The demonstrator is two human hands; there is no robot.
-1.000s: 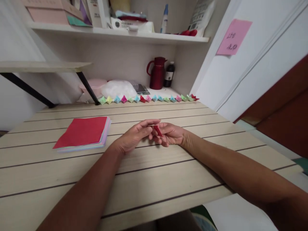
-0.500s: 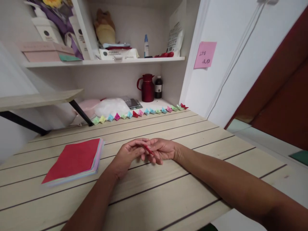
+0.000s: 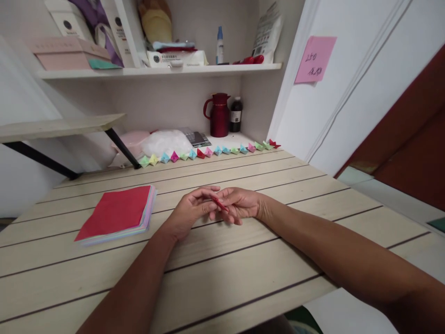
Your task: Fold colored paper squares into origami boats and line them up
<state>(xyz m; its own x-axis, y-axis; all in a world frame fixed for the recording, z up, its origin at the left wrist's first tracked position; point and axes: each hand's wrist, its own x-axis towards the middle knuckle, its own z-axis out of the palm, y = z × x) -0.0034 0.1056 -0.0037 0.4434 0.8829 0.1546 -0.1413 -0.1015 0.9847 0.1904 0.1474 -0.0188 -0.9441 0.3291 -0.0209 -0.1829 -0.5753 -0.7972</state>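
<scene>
A small folded piece of red paper is pinched between my two hands above the middle of the table, seen nearly edge-on. My left hand has its thumb and fingers at the paper's left end. From the right, my right hand grips it between thumb and fingers, the other fingers curled below. Left of my hands lies a stack of square coloured paper with a red sheet on top. Along the table's back edge runs a row of small folded paper boats in several colours.
The slatted wooden table meets a white shelf unit at the back. A dark red jug and a dark bottle stand there. At the left is a raised stand on black legs. A pink note hangs on the wall.
The camera view has tilted downward, so everything sits higher and slightly further right in the picture. Both hands keep hold of the red paper in nearly the same pose.
</scene>
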